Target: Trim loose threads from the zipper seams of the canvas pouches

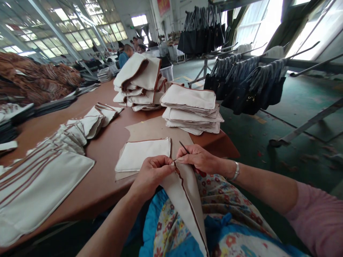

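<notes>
A cream fabric pouch with brown edging hangs from my fingers over my lap, its corner uppermost. My left hand is closed in a pinch on that corner. Close beside it, my right hand pinches at the same corner. A thin dark pointed tool is also gripped in the right hand, its tip sticking up past the fingers. Something red shows under that palm, perhaps the tool's handle; its full shape is hidden. Just beyond my hands, another cream pouch lies flat on brown paper.
Stacked cream pouches stand at the table's right corner, with a taller pile behind. Overlapping pouches spread along the left of the brown table. Dark bags hang from a metal rack at right. A person sits farther back.
</notes>
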Motion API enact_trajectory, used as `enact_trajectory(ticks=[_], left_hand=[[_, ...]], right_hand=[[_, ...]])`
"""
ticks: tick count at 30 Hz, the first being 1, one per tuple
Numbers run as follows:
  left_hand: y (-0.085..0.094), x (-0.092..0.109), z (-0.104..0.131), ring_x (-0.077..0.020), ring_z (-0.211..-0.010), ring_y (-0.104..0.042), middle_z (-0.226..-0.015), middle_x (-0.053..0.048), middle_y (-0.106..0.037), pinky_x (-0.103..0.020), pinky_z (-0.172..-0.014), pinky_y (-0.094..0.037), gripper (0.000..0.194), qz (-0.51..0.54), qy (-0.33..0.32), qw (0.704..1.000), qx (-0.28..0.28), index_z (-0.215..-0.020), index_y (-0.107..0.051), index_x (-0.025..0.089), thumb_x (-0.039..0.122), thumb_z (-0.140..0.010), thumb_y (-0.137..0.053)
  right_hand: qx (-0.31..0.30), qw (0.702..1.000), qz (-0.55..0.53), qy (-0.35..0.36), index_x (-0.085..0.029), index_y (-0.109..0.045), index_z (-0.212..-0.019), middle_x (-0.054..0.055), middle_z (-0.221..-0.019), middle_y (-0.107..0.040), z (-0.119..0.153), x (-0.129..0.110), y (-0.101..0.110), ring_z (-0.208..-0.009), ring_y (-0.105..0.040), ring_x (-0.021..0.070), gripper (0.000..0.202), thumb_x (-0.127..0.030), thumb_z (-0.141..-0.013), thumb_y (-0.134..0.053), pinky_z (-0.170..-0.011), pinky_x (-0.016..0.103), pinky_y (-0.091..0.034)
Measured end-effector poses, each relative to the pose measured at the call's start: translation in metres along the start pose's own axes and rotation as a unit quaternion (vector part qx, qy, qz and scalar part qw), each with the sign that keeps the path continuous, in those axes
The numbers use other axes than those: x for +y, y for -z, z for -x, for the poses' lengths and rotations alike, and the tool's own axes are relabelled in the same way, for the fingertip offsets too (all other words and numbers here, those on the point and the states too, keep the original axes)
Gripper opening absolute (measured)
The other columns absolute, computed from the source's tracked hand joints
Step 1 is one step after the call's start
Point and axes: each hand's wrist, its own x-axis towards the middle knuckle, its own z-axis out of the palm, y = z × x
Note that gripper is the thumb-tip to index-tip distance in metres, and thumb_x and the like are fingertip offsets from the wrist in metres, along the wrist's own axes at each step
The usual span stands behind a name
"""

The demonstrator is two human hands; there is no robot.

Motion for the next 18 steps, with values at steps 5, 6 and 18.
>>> enact_trajectory(ticks=[5,6,18], left_hand=[[-0.003,-0.002,-0.002,-0.0119,-0.047,-0.055,-0.059,-0.002,-0.064,-0.021,-0.047,-0.039,0.019,0.010,0.010,1.000,0.013,-0.068,-0.063,0.013,0.028,-0.064,-0.075],[-0.003,-0.003,-0.003,-0.0116,-0.047,-0.054,-0.058,-0.002,-0.064,-0.021,-0.047,-0.038,0.019,-0.005,0.004,1.000,0.017,-0.067,-0.063,0.013,0.028,-0.064,-0.075],[-0.002,-0.017,-0.007,-0.0092,-0.049,-0.045,-0.055,0.002,-0.055,-0.019,-0.047,-0.031,0.023,-0.120,0.009,0.992,0.029,-0.066,-0.064,0.013,0.035,-0.070,-0.071]], right_hand=[[-0.001,1.000,0.021,0.007,-0.015,-0.055,-0.082,-0.007,-0.053,-0.043,-0.001,-0.001,0.000,-0.039,-0.036,0.0044,0.025,-0.039,-0.089,-0.054,-0.036,0.015,-0.028],[0.004,0.999,0.034,0.017,-0.015,-0.055,-0.082,-0.007,-0.055,-0.045,-0.002,-0.002,-0.001,-0.042,-0.038,0.0044,0.026,-0.040,-0.086,-0.058,-0.038,0.015,-0.029],[0.074,0.991,0.104,0.032,-0.011,-0.069,-0.076,0.000,-0.065,-0.066,0.000,0.003,-0.006,-0.056,-0.052,0.0081,0.006,-0.013,-0.072,-0.064,-0.053,0.018,-0.038]])
